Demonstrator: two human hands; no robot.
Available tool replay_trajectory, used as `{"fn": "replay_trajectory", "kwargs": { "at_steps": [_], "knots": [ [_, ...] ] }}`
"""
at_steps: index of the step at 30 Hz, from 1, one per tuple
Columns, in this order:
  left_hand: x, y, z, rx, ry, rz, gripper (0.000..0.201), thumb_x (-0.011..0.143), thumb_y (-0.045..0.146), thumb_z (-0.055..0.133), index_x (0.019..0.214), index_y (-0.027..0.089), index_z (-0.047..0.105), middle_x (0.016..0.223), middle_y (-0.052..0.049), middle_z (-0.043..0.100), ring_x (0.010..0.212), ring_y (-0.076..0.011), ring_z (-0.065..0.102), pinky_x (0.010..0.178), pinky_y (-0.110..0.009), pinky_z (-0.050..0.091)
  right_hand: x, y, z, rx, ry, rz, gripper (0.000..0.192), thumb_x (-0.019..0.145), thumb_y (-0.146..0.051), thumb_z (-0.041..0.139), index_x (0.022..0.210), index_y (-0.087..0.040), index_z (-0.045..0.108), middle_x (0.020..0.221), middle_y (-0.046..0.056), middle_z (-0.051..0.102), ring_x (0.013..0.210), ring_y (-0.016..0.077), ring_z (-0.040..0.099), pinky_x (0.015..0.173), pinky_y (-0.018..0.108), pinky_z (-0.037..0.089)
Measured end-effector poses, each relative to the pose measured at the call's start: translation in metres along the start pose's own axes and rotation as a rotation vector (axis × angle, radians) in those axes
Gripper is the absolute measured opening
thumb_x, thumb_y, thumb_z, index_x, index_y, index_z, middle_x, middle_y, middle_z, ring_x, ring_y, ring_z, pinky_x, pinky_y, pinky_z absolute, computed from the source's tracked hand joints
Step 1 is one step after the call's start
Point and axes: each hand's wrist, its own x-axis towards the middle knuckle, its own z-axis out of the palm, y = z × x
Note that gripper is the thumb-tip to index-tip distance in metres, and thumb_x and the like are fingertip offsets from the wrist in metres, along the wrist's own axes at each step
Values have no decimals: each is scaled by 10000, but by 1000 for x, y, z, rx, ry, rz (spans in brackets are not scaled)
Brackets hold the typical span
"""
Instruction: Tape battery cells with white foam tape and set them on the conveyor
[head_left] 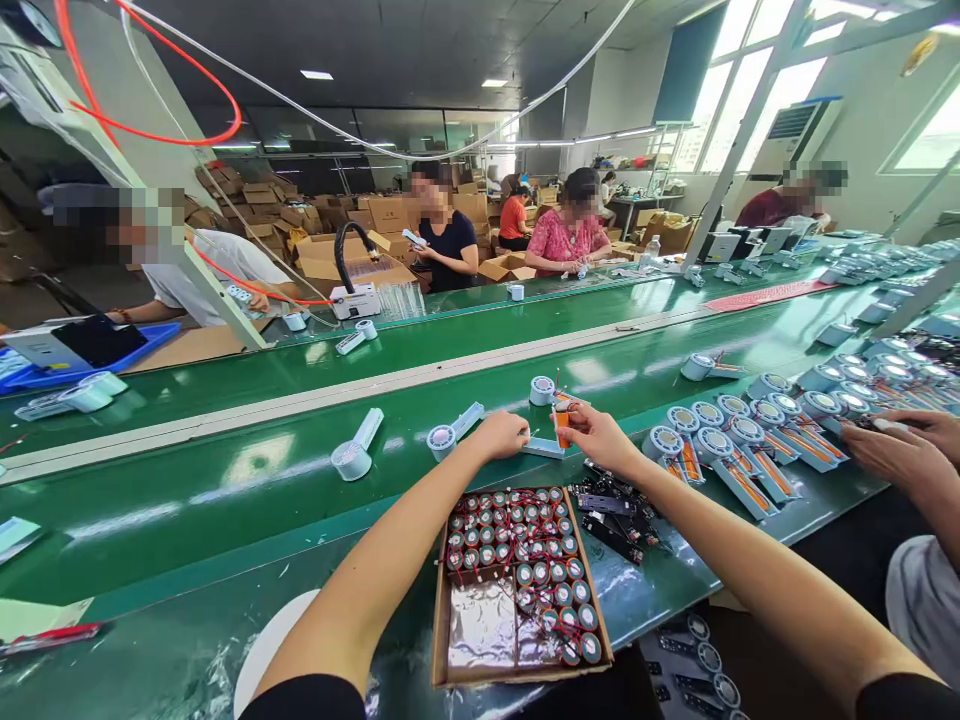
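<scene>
The orange battery cell point(562, 424) stands upright over the green belt point(225, 470), pinched in your right hand point(600, 436). Your left hand point(501, 434) is closed on the pale-blue fan handle point(543, 448) just beside it. The cardboard tray of cells point(517, 590) lies nearest you. A co-worker's hands point(900, 445) work at your right.

Cardboard boxes point(390, 215) are stacked behind seated workers point(568, 238) across the belt.
</scene>
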Motion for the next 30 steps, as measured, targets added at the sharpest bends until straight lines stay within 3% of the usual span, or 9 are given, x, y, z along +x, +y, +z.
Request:
{"fn": "replay_trajectory", "kwargs": {
  "at_steps": [3, 5, 9, 13, 19, 25, 30],
  "knots": [
    [-3, 6, 6, 39, -6, 65, 168, 899, 301, 678, 1000, 226, 789, 1218, -113, 739, 1264, -285, 612, 1117, -380, 465, -2, 5, 1, -13, -4, 0, 381, 860, -368, 713, 1207, -218, 662, 1150, 82, 796, 1084, 277, 760, 1004, 465, 600],
    [1, 14, 12, 60, -8, 56, 176, 857, 208, 707, 1012, 208, 789, 1257, -153, 714, 1348, -339, 542, 1188, -479, 404, -5, 6, 0, -22, -7, -1, 372, 868, -370, 709, 1206, -224, 661, 1148, 75, 796, 1092, 275, 756, 1014, 466, 597],
    [19, 29, 17, 67, -37, -27, 304, 813, 84, 686, 1087, 184, 775, 1220, -204, 710, 1314, -411, 561, 1118, -629, 435, -9, 11, -7, -50, -1, 3, 383, 887, -387, 704, 1228, -221, 651, 1163, 78, 792, 1097, 276, 751, 1030, 476, 586],
    [31, 29, 9, 40, -69, -37, 253, 815, 130, 702, 1051, 170, 783, 1137, -198, 739, 1159, -376, 670, 995, -511, 534, -11, 16, -14, -96, 19, 9, 410, 913, -415, 671, 1269, -218, 619, 1186, 83, 788, 1081, 267, 758, 1003, 453, 600],
    [29, 19, -8, -25, -76, 35, 129, 807, 329, 777, 891, 233, 794, 966, -60, 786, 980, -243, 716, 855, -284, 513, -12, 15, -9, -300, -21, -12, 394, 972, -396, 590, 1323, -217, 597, 1081, 67, 810, 965, 245, 780, 899, 381, 618],
    [26, 20, -8, -83, 1, 10, 146, 933, 296, 639, 997, 231, 752, 1064, -55, 773, 1029, -219, 699, 838, -273, 488, -10, 6, -6, -703, -176, -51, 267, 985, -316, 616, 1227, -240, 699, 1065, 91, 805, 982, 289, 756, 871, 352, 540],
    [35, 26, 4, -149, 42, -45, 209, 1009, 290, 573, 1144, 186, 694, 1132, -79, 734, 1053, -220, 687, 920, -356, 528, -3, 3, -7, -949, -343, -23, 315, 1024, -355, 568, 1290, -260, 708, 1136, 113, 795, 1013, 301, 747, 878, 341, 514]
  ]
}}
